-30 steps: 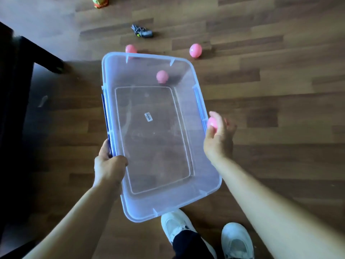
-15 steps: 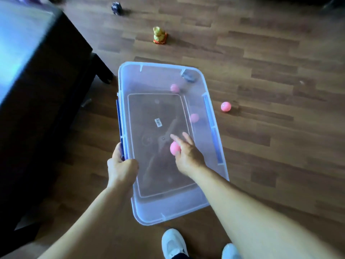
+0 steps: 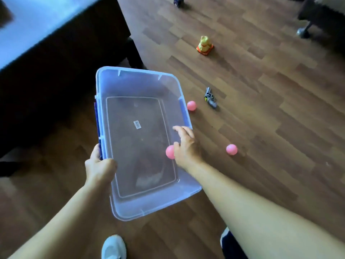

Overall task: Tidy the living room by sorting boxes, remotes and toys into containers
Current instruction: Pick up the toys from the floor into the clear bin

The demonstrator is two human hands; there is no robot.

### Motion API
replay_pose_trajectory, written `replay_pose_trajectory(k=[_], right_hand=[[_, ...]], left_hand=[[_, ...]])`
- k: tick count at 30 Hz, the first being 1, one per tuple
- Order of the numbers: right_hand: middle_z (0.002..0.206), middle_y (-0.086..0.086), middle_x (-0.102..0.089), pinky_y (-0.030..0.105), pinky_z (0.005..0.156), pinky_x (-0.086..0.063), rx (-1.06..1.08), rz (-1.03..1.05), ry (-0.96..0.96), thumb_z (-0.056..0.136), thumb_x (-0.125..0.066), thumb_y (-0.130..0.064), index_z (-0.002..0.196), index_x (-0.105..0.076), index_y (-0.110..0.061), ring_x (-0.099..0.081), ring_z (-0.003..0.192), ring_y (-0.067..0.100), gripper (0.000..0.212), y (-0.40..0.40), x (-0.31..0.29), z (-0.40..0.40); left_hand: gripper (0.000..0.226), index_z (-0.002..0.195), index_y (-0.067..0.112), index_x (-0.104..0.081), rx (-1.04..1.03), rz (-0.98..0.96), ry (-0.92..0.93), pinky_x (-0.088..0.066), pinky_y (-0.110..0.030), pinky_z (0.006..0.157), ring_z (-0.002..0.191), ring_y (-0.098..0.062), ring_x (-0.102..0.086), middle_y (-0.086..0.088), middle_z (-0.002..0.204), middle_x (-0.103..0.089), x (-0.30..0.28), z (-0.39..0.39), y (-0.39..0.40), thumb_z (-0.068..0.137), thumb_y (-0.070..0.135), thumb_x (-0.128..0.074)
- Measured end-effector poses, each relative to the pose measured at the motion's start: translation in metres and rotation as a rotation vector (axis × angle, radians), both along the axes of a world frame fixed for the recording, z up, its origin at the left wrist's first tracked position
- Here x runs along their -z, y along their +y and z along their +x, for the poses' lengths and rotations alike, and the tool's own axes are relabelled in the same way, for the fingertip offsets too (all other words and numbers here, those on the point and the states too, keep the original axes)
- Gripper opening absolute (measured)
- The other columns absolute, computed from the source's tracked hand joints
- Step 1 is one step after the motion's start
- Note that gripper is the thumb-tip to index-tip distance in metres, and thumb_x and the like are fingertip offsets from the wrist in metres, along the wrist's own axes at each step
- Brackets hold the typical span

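A clear plastic bin (image 3: 119,202) with blue side latches is held above the wooden floor. My left hand (image 3: 99,166) grips its left rim, fingers curled over the edge. My right hand (image 3: 184,144) hovers over the bin's right side with fingers stretched out. A pink ball (image 3: 170,151) is just beside its palm, inside the bin's outline; no finger is visibly curled round it. Two more pink balls (image 3: 191,105) (image 3: 231,149) lie on the floor right of the bin.
A small grey toy (image 3: 210,99), a yellow and orange toy (image 3: 204,45) and a dark toy (image 3: 178,1) lie on the floor beyond. A dark low table (image 3: 56,53) stands left. Furniture legs (image 3: 303,32) are at top right. My white shoe (image 3: 113,246) is below.
My right hand carried the pink ball from outside the right rim to over the bin, then spread its fingers. My left hand kept its grip; my view shifted.
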State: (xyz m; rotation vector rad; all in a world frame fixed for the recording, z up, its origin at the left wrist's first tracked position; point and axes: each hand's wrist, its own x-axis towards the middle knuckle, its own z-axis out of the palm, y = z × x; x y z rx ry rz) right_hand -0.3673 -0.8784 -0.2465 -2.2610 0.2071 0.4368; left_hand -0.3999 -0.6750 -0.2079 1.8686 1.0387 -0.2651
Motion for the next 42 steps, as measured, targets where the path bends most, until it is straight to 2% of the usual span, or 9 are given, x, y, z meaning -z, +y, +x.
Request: replay_pose_trajectory(k=[5,8,18,22,25,29,34,38,42], right_hand=[[0.149,-0.005,-0.032,0.030,0.111,-0.027,-0.135,-0.042,0.130,0.089,-0.045,-0.004,0.141,-0.039,-0.024,-0.039,0.130,0.022,0.056,-0.035,0.019,0.006],[0.147,-0.004,-0.034,0.030,0.111,-0.027,-0.088,-0.053,0.124,0.090,-0.046,-0.004,0.141,-0.038,-0.025,-0.039,0.130,0.023,0.056,-0.045,0.032,0.004],[0.152,-0.008,-0.024,0.034,0.107,-0.031,-0.127,-0.204,0.228,0.086,-0.040,-0.002,0.143,-0.032,-0.031,-0.027,0.135,0.023,0.064,-0.071,0.135,0.013],[0.155,-0.012,-0.016,0.033,0.107,-0.030,-0.189,-0.272,0.275,0.086,-0.041,-0.004,0.143,-0.028,-0.038,-0.026,0.136,0.023,0.068,-0.072,0.184,0.018],[0.156,-0.012,-0.014,0.033,0.108,-0.029,-0.238,-0.295,0.270,0.088,-0.041,-0.006,0.144,-0.027,-0.039,-0.027,0.135,0.025,0.066,-0.072,0.222,0.030],[0.157,-0.007,-0.014,0.031,0.110,-0.028,-0.351,-0.353,0.271,0.092,-0.042,-0.011,0.141,-0.036,-0.037,-0.026,0.136,0.028,0.056,-0.070,0.267,0.052],[0.137,0.012,-0.040,0.030,0.100,-0.040,-0.462,-0.359,0.351,0.093,-0.040,-0.023,0.128,-0.053,-0.027,-0.048,0.120,0.036,0.038,-0.068,0.304,0.067],[0.130,0.010,-0.039,0.030,0.093,-0.038,-0.157,-0.226,0.133,0.086,-0.048,-0.014,0.121,-0.052,-0.026,-0.044,0.116,0.036,0.037,-0.052,0.286,0.092],[0.135,0.008,-0.032,0.030,0.093,-0.028,-0.032,-0.123,-0.183,0.084,-0.051,-0.008,0.123,-0.047,-0.023,-0.036,0.120,0.034,0.042,-0.031,0.243,0.111]], left_hand=[[0.074,0.127,0.024,-0.062,-0.203,0.067,-0.006,-0.049,-0.030,0.072,0.077,-0.027,-0.058,-0.018,0.112,-0.064,0.015,-0.015,-0.027,0.060,0.003,-0.039],[0.075,0.126,0.031,-0.061,-0.256,0.109,0.049,-0.055,-0.037,0.084,0.096,-0.035,-0.063,-0.019,0.126,-0.059,0.027,-0.025,-0.035,0.058,0.010,-0.039],[0.046,0.098,0.025,-0.064,-0.338,0.168,0.005,-0.049,-0.035,0.075,0.100,-0.040,-0.062,-0.017,0.119,-0.062,0.097,-0.022,-0.028,0.066,0.001,-0.042],[0.043,0.094,0.016,-0.066,-0.374,0.147,-0.029,-0.044,-0.031,0.072,0.085,-0.032,-0.056,-0.018,0.112,-0.067,0.124,-0.002,-0.015,0.061,0.001,-0.043],[0.049,0.104,0.013,-0.070,-0.329,0.143,-0.049,-0.045,-0.033,0.075,0.085,-0.031,-0.055,-0.012,0.099,-0.062,0.140,0.013,-0.009,0.064,0.000,-0.046],[0.057,0.130,0.012,-0.064,-0.278,0.183,-0.057,-0.047,-0.035,0.085,0.096,-0.031,-0.058,-0.013,0.109,-0.062,0.164,0.035,-0.003,0.079,-0.010,-0.050],[0.062,0.140,0.012,-0.057,-0.277,0.186,-0.085,-0.047,-0.038,0.087,0.107,-0.035,-0.060,-0.016,0.121,-0.062,0.177,0.052,-0.004,0.083,-0.011,-0.050],[0.064,0.142,0.009,-0.055,-0.297,0.171,-0.114,-0.047,-0.039,0.089,0.120,-0.041,-0.058,-0.022,0.134,-0.059,0.181,0.062,-0.002,0.082,-0.013,-0.051],[0.056,0.137,0.007,-0.058,-0.367,0.186,-0.148,-0.045,-0.037,0.087,0.108,-0.036,-0.058,-0.018,0.120,-0.060,0.180,0.067,-0.008,0.085,-0.011,-0.049]])
